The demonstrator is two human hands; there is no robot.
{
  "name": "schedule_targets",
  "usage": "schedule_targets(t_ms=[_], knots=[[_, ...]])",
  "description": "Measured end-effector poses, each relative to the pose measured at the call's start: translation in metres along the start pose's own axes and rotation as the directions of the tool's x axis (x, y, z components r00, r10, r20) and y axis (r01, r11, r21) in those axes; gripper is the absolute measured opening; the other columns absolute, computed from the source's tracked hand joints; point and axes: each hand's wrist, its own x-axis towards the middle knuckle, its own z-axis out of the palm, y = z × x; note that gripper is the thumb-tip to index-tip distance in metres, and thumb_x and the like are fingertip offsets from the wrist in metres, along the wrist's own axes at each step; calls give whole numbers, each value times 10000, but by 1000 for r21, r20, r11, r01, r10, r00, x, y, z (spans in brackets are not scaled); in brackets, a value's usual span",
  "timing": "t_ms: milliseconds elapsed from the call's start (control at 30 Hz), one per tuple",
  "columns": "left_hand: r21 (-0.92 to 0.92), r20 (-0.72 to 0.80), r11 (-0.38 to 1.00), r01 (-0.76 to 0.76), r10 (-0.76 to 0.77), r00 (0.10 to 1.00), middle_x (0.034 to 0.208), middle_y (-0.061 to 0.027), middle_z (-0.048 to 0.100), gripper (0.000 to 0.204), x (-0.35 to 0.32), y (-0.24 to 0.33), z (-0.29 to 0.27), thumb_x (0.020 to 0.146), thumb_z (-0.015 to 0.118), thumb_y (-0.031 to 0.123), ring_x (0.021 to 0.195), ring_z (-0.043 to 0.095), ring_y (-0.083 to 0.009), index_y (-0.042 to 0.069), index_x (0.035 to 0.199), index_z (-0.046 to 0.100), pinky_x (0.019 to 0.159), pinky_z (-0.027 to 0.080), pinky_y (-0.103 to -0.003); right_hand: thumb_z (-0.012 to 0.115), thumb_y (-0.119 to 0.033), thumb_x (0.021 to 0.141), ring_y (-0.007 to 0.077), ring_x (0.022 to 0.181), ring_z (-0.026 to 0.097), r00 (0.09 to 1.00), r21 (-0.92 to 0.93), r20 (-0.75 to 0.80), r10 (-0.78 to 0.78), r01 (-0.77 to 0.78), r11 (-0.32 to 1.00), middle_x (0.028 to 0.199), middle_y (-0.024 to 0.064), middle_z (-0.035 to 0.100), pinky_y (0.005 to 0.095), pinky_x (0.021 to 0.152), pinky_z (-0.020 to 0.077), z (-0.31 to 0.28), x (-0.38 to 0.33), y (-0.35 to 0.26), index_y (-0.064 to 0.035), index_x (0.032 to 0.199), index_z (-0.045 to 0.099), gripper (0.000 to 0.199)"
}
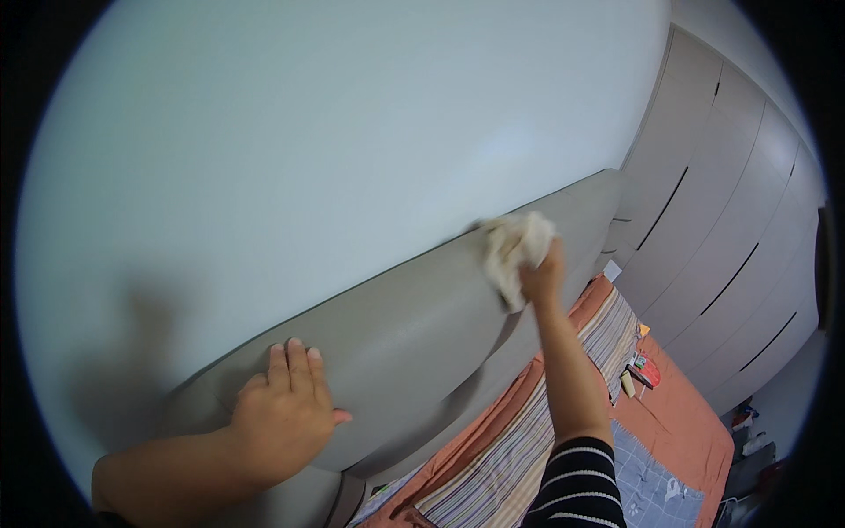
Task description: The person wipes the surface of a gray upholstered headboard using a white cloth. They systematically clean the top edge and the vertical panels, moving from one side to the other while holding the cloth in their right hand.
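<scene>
A grey padded headboard [414,308] runs along the wall from lower left to upper right. My left hand [286,396] lies flat on its near end, fingers stretched out toward the top edge. Farther along, my right hand [544,277] grips a crumpled off-white cloth [510,251] against the upper part of the headboard. The cloth hangs down over the front face and is slightly blurred. A dark striped sleeve [579,480] covers part of my right arm.
Below the headboard is a bed with an orange sheet [682,396], striped pillows [488,471] and a grey-blue checked cloth [656,475]. Small items, one a red packet [647,371], lie on it. A tall pale wardrobe [704,202] stands beyond. The pale wall [308,158] rises behind the headboard.
</scene>
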Motion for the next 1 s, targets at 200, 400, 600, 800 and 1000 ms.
schedule_targets(t_ms=[200, 400, 600, 800, 1000], knots=[[-2, 21, 1000, 7, -7, 1000, 1124, -369, 575, 744, 2, 4, 1, 805, 623, 518, 1020, 612, -444, -151, 1127, 578, 670, 559, -418, 716, -127, 734, 336, 916, 645, 960, -110, -180, 213, -235, 966, 977, 152, 672, 398, 793, 510, -16, 40, 65, -24, 1005, 651, 297], [60, 44, 998, 23, -25, 999, 1109, -368, 583, 726, -1, 6, 0, 818, 612, 501, 1023, 613, -449, -148, 1140, 577, 651, 557, -415, 731, -190, 742, 329, 1025, 633, 888, 80, 44, -457, 453, 888, 1093, 174, 642, 390, 907, 486, 2, -49, -86, -20, 1114, 634, 421], [34, 44, 999, 28, -29, 999, 1117, -365, 582, 759, -8, -1, 0, 810, 611, 527, 1031, 613, -444, -154, 1142, 565, 681, 558, -433, 701, -137, 785, 326, 1030, 601, 847, -22, 22, -532, 532, 846, 1130, 163, 602, 404, 874, 489, 9, -38, -67, -29, 1123, 610, 367], [-5, 4, 1000, 5, -5, 1000, 1084, -364, 594, 755, -4, 1, 5, 799, 620, 531, 998, 627, -439, -152, 1117, 581, 655, 560, -426, 690, -114, 792, 267, 833, 656, 941, -245, -316, 122, -205, 948, 907, 88, 691, 358, 748, 496, -6, 40, 39, -37, 998, 678, 220], [41, 56, 999, 26, -28, 998, 1112, -363, 585, 789, -2, 6, 5, 795, 614, 550, 1040, 612, -435, -159, 1139, 564, 695, 555, -435, 704, -123, 751, 188, 844, 678, 971, 81, -164, 174, -162, 983, 899, 89, 719, 312, 751, 519, 9, -3, -42, -35, 983, 687, 249]])
